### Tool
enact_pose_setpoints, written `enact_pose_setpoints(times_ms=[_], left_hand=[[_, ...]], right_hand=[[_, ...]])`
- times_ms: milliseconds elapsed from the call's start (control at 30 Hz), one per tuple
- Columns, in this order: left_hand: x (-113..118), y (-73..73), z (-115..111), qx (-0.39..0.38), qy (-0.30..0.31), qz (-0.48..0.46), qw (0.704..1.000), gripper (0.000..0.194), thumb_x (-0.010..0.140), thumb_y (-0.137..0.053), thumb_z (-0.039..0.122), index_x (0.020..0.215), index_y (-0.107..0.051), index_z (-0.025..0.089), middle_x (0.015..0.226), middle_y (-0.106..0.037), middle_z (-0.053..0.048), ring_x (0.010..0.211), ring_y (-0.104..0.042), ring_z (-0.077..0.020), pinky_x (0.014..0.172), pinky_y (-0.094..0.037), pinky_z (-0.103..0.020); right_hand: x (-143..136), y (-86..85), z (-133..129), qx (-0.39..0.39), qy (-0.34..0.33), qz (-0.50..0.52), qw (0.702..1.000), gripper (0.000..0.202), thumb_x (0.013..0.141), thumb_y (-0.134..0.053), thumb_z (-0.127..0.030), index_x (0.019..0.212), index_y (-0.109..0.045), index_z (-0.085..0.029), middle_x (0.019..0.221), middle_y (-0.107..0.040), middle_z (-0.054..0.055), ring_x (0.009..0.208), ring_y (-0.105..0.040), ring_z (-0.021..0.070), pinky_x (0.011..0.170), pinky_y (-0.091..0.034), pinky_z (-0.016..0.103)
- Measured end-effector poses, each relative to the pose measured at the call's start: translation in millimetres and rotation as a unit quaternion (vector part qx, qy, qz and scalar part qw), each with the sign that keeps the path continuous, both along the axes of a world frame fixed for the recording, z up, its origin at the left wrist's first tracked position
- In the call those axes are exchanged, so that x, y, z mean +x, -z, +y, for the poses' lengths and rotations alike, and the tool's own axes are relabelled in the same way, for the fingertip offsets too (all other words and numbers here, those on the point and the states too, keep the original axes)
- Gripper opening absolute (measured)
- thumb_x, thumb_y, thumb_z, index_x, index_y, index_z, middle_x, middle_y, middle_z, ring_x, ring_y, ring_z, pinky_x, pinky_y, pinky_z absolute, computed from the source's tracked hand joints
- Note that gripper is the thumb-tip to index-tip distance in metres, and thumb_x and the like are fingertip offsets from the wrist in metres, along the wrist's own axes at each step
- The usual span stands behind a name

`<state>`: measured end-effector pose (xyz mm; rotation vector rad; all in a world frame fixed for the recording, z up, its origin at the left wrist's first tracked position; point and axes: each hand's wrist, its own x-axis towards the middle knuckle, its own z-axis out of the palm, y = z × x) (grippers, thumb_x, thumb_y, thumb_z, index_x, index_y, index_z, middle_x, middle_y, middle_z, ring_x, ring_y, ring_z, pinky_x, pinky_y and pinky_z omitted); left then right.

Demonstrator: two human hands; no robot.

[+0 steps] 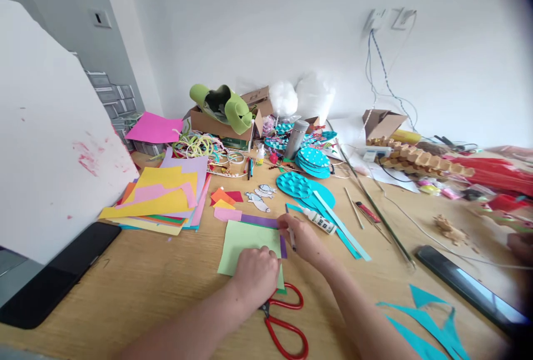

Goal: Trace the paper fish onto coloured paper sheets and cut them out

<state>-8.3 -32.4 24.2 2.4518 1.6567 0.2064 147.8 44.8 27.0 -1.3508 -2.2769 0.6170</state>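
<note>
A light green paper sheet (246,236) lies on the table, over purple paper (260,220) and a darker green edge. My left hand (257,272) presses on the sheet with its fingers curled; what they may hold is hidden. My right hand (300,238) is closed around a slim pen (292,241) at the sheet's right edge. Red-handled scissors (287,305) lie beside my left wrist, their blades mostly hidden. A white glue bottle (320,220) lies on its side just beyond my right hand, near blue paper strips (339,221).
Stacked coloured paper (158,196) lies to the left, near a black phone-like slab (58,276). Paper fish cutouts (258,200) and blue discs (312,161) are farther back. A long thin stick (370,204), a phone (470,285) and blue scraps (428,315) lie right. Another person's hand (521,247) shows at the right edge.
</note>
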Motion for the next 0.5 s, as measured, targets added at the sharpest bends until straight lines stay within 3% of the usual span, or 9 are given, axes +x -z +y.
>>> enact_pose_setpoints(times_ms=[100, 233, 500], left_hand=[[1, 0.9, -1, 0.008, 0.0, -0.001, 1.0, 0.03, 0.093, -0.038, 0.025, 0.085, -0.065, 0.014, 0.079, -0.066, -0.01, 0.072, -0.065, -0.0228, 0.062, -0.046, -0.032], [3, 2.7, -4, 0.014, -0.001, 0.004, 1.0, 0.03, 0.093, -0.039, 0.025, 0.087, -0.065, 0.013, 0.08, -0.066, -0.011, 0.074, -0.065, -0.0233, 0.062, -0.047, -0.033], [2, 4.3, -6, 0.062, -0.005, -0.017, 0.998, 0.029, 0.092, -0.042, 0.027, 0.08, -0.066, 0.015, 0.075, -0.066, -0.009, 0.068, -0.064, -0.0214, 0.06, -0.043, -0.03]], right_hand=[[-4, 12.1, -11, 0.016, 0.024, -0.009, 1.0, 0.023, 0.077, -0.049, -0.008, 0.096, -0.058, -0.017, 0.094, -0.064, 0.01, 0.091, -0.058, 0.0218, 0.077, -0.044, 0.031], [-10, 22.4, -12, 0.028, 0.054, 0.005, 0.998, 0.029, 0.075, -0.047, -0.005, 0.099, -0.056, -0.018, 0.091, -0.062, 0.007, 0.087, -0.057, 0.0196, 0.076, -0.043, 0.029], [-10, 22.3, -14, 0.048, 0.057, 0.067, 0.995, 0.025, 0.078, -0.043, -0.011, 0.1, -0.053, -0.016, 0.082, -0.058, 0.005, 0.074, -0.057, 0.0192, 0.066, -0.044, 0.031]])
